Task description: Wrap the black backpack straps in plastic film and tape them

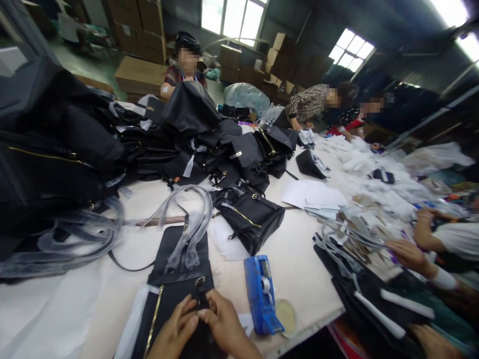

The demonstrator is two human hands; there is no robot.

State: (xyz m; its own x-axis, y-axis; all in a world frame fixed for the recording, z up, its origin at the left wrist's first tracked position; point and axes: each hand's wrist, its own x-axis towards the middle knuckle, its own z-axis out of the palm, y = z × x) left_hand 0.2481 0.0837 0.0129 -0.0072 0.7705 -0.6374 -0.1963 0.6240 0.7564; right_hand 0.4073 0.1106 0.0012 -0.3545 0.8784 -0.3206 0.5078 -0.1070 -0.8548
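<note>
A flat black handbag (175, 269) with a gold zip and plastic-wrapped straps lies on the table in front of me. My left hand (175, 331) and my right hand (224, 324) rest on its lower front, fingertips pinched together around a small black strap or buckle part (200, 294) of the bag. A blue tape dispenser (262, 294) lies just right of my right hand.
Piles of black bags (224, 149) cover the far and left table (299, 269). White papers (314, 197) lie at the right. Several other people work around the table; one person's hands (407, 254) handle a bag at the right. Cardboard boxes (142, 75) stand behind.
</note>
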